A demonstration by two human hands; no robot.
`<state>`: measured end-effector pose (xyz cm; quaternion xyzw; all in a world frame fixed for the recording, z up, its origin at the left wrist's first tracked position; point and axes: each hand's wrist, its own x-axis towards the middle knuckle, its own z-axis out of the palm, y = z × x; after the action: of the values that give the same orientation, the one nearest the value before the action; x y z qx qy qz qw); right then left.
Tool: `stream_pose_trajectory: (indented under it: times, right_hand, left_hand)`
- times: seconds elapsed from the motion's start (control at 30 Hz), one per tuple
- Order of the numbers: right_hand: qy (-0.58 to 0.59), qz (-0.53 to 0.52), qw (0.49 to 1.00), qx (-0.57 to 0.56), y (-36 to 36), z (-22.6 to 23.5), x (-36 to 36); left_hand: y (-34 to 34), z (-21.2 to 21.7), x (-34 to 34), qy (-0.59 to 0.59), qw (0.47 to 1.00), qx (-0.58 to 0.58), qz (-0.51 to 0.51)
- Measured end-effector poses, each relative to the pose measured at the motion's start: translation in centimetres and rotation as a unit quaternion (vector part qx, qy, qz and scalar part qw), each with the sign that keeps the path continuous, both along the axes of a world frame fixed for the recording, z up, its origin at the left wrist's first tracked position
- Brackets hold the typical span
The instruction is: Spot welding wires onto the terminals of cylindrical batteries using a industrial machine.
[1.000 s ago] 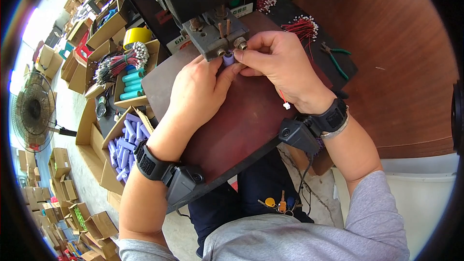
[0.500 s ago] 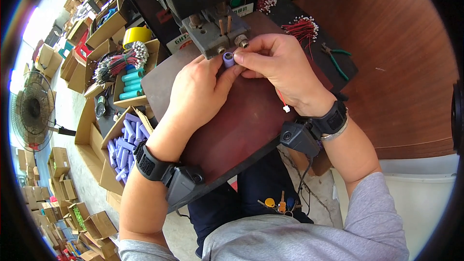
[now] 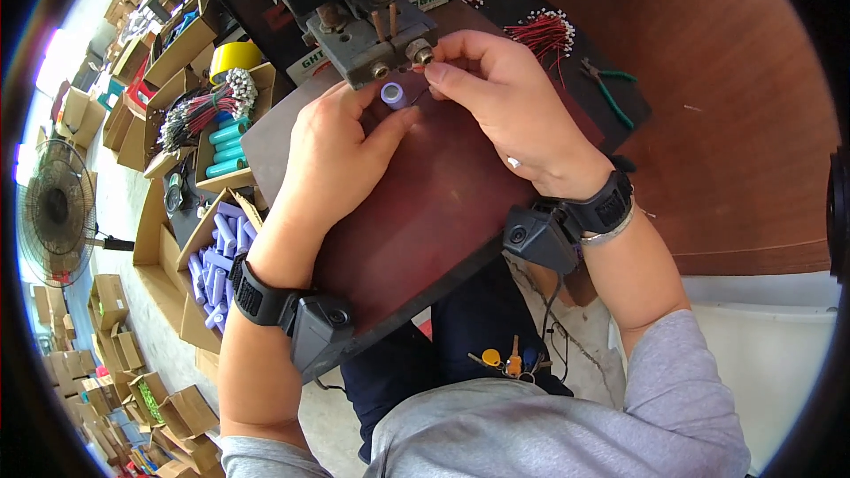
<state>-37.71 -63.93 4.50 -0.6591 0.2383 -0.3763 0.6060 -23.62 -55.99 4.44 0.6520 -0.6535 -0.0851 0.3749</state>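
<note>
Now pinching the purple cell (image 3: 395, 96) in a half-curled left hand (image 3: 339, 137), just to the near side of the machine head (image 3: 376, 46)! Holding right hand (image 3: 509, 97) nearly closed, apparently on a white-plugged lead (image 3: 513, 162). Looks like lining up both; calls for careful alignment.

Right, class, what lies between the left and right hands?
The head view shows a purple cylinder between the left hand and the right hand, nearer the left.
</note>
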Motion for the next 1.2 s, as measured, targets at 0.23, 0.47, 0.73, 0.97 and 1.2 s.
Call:
stream_pose_trajectory:
  times: [0.23,0.47,0.73,0.97,1.2]
  right_hand:
    - [0.005,-0.032,0.998,-0.048,0.1,0.2,-0.3]
    - [0.012,-0.045,0.997,-0.057,0.3,0.3,-0.1]
    - [-0.008,-0.034,0.999,0.0,0.1,0.3,-0.2]
    - [-0.003,-0.029,0.999,0.015,0.0,0.0,-0.1]
    - [-0.025,-0.035,0.998,0.041,0.1,0.1,0.2]
  left_hand:
    - [0.0,-0.2,0.3,0.041,0.998,0.036,-0.008]
    - [0.1,0.0,0.3,0.025,0.999,0.04,0.008]
    - [0.2,0.2,0.1,0.041,0.998,0.031,0.024]
    - [-0.1,-0.7,0.4,0.037,0.998,0.016,0.039]
    - [0.3,0.0,0.2,0.021,1.0,-0.003,0.016]
